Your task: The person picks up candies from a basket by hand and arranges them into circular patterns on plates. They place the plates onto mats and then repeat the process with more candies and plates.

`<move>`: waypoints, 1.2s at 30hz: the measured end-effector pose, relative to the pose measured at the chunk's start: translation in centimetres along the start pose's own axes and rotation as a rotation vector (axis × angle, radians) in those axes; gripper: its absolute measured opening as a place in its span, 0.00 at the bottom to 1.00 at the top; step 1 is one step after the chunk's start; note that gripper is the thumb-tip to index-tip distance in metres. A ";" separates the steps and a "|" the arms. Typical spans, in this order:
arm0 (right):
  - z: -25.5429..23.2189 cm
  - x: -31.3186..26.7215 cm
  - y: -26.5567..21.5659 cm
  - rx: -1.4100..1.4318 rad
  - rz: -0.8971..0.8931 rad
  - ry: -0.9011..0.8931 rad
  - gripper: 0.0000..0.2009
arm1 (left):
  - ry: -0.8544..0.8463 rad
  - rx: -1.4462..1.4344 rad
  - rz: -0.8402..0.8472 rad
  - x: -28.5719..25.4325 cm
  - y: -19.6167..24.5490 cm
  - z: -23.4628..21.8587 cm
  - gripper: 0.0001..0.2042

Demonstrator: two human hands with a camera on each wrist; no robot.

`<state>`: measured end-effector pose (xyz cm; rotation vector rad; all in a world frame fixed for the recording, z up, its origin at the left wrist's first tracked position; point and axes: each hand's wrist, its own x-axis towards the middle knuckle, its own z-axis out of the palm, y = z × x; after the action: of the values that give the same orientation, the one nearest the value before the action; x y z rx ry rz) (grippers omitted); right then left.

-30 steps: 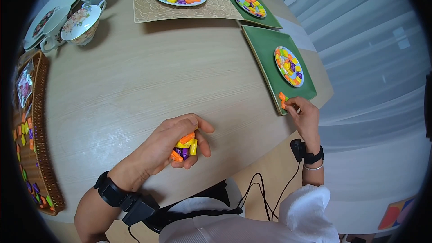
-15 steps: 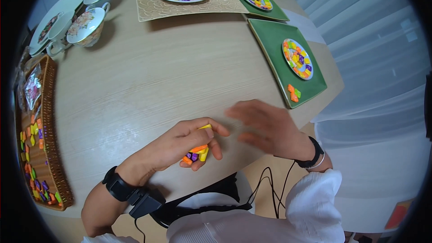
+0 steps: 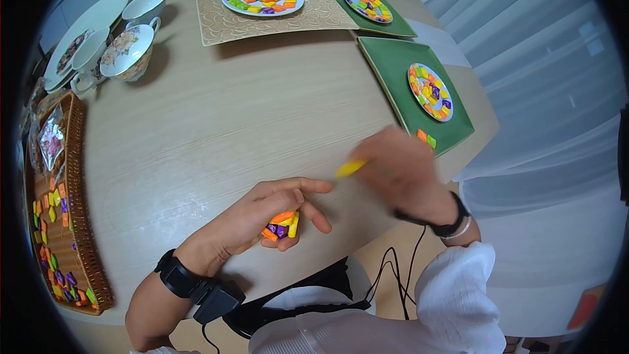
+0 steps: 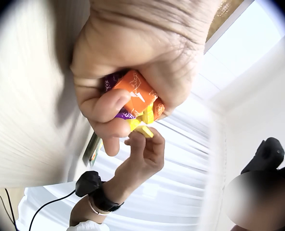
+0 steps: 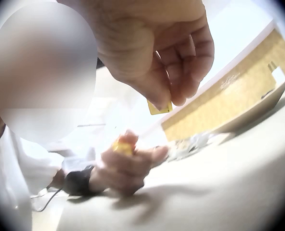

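My left hand (image 3: 252, 213) cups several small wrapped candies (image 3: 282, 231) in orange, yellow and purple, its fingers curled beneath and the index finger stretched out. To its right, my right hand (image 3: 403, 167), blurred, pinches one yellow candy (image 3: 350, 168) between thumb and fingertips; the right wrist view shows this yellow candy (image 5: 160, 107) at the fingertips too. Past the right hand, an orange candy (image 3: 422, 135) and a green candy (image 3: 431, 141) lie on the near corner of a green rectangular plate (image 3: 393, 72). Part of that corner is hidden behind the right hand.
Small white plates of candies stand on the green plate, on another green plate (image 3: 403, 28) and on a beige patterned tray (image 3: 213, 29). At left are a wicker basket (image 3: 92, 259) of candies, floral teacups (image 3: 128, 56) and a large white plate (image 3: 111, 6).
My right hand has left the candies on the green plate, gone to the left hand, and now moves back rightward with a yellow candy. The left hand still holds its candies.
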<state>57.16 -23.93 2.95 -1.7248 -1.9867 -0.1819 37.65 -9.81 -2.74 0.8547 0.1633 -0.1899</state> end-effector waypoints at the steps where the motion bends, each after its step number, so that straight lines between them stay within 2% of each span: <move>1: -1.5 -0.6 0.5 0.067 0.228 0.041 0.05 | 0.007 0.015 0.005 0.0 0.0 0.0 0.22; 2: -3.0 -1.3 1.1 0.132 0.458 0.081 0.05 | 0.013 0.029 0.008 0.1 0.0 0.0 0.22; 4: -4.8 -2.6 3.6 0.105 0.628 0.162 0.06 | 0.018 0.043 0.010 0.0 0.0 0.1 0.21; 7: -6.3 -5.3 7.2 0.074 0.709 0.086 0.06 | 0.018 0.046 0.013 0.0 0.0 0.1 0.21; 13: -6.8 -9.2 10.8 -0.103 0.845 -0.123 0.07 | 0.018 0.036 0.020 0.1 -0.1 0.1 0.20; 19: -6.3 -9.1 10.9 -0.233 0.795 -0.167 0.07 | 0.027 0.025 0.022 0.1 -0.2 0.1 0.19; 22: -5.8 -8.4 10.1 -0.342 0.771 -0.157 0.08 | 0.041 0.029 0.023 0.2 -0.1 0.2 0.19; 25: -5.7 -8.0 9.5 -0.314 0.784 -0.088 0.07 | 0.067 0.033 0.035 0.2 -0.2 0.3 0.19; 28: -5.1 -6.9 8.2 -0.232 0.632 0.078 0.07 | 0.110 0.022 0.050 0.4 -0.2 0.4 0.20; 32: -3.3 -2.4 0.4 0.049 0.320 -0.101 0.14 | 0.149 -0.087 0.080 0.6 -0.8 0.2 0.25; 33: -1.7 -1.8 -0.3 -0.021 0.056 -0.088 0.16 | 0.157 -0.128 0.089 0.6 -1.0 0.1 0.26; 34: -0.8 -0.7 -2.3 0.150 0.015 -0.095 0.17 | 0.203 -0.150 0.070 0.5 -1.2 -0.1 0.26; 35: -0.6 1.0 -4.2 -0.008 -0.146 -0.229 0.20 | 0.252 -0.170 0.054 0.3 -1.4 -0.3 0.26; 36: 0.8 1.7 -5.0 0.021 -0.220 -0.181 0.19 | 0.305 -0.190 0.042 0.2 -1.5 -0.5 0.25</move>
<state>51.99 -23.01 4.17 -1.5542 -2.3019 -0.0809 37.50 -10.40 -4.16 0.6931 0.4412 -0.0025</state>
